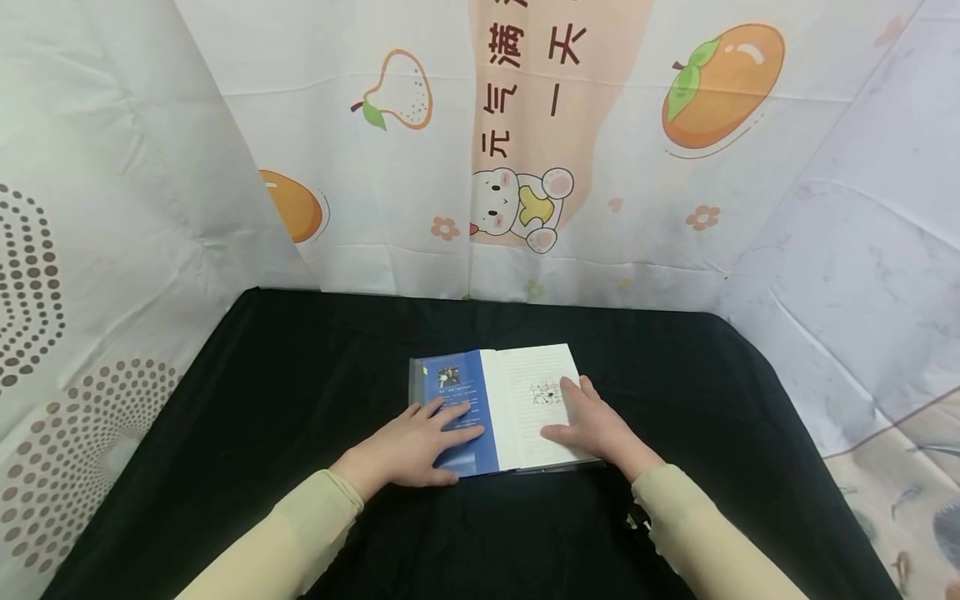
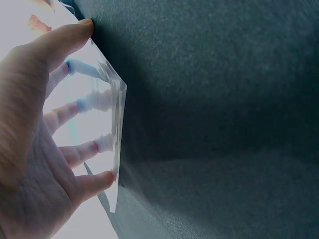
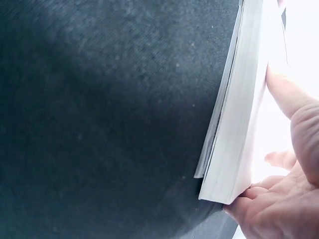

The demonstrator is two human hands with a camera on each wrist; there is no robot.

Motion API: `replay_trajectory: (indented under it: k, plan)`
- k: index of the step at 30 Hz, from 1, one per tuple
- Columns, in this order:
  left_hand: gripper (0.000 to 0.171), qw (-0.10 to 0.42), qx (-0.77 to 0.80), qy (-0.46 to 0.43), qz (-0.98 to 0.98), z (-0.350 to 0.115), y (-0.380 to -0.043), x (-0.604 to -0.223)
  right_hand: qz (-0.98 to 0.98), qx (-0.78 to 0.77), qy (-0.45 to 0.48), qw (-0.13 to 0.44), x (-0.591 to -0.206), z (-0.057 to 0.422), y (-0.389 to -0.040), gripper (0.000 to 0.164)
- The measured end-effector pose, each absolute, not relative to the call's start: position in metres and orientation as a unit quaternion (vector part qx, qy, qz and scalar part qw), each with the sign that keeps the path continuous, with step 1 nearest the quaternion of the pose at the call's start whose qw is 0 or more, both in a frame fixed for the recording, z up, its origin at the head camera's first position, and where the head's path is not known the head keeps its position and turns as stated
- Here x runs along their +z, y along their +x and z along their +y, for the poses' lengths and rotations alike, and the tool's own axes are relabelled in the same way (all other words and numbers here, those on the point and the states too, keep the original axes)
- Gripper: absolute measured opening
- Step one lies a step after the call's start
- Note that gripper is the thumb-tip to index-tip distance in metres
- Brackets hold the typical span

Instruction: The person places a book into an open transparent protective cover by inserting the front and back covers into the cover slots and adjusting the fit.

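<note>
An open book (image 1: pixel 517 375) lies on the black cloth, with a blue printed flap (image 1: pixel 480 392) on its left side and a white page with a small drawing on its right. My left hand (image 1: pixel 412 446) rests on the flap, fingers spread and nearly straight. Its fingertips show near a clear plastic cover edge (image 2: pixel 119 109) in the left wrist view, thumb by the lower margin. My right hand (image 1: pixel 598 427) rests at the right-hand page's outer side, thumb on the paper and other fingers along the edge. The thick page block (image 3: pixel 234 129) shows in the right wrist view.
Black cloth (image 1: pixel 315 358) covers the table under the book. A white printed curtain (image 1: pixel 615 267) hangs behind the table, with more pale fabric at both sides. Near the right cuff lies a small yellowish thing (image 1: pixel 632 522), too small to identify.
</note>
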State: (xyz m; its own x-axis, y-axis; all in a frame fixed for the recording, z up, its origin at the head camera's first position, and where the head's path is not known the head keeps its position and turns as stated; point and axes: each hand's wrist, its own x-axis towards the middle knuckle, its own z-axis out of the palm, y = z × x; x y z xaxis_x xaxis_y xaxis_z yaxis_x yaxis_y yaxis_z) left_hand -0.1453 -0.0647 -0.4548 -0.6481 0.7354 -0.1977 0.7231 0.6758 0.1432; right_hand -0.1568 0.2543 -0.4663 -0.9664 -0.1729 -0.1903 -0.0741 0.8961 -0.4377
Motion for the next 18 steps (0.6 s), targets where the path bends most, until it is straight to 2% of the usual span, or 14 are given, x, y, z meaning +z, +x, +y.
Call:
replay_trajectory:
  k: [8,18]
  plan:
    - [0.071,0.127,0.027,0.405,0.905,-0.0690,-0.1484,-0.4530,0.969,-0.219,-0.054,0.101,-0.4625,0.2526,-0.1565,0.091]
    - [0.070,0.141,0.031,0.404,0.903,-0.0750,-0.1521,-0.4521,0.961,-0.258,-0.028,0.090,-0.4588,0.2551,-0.1547,0.073]
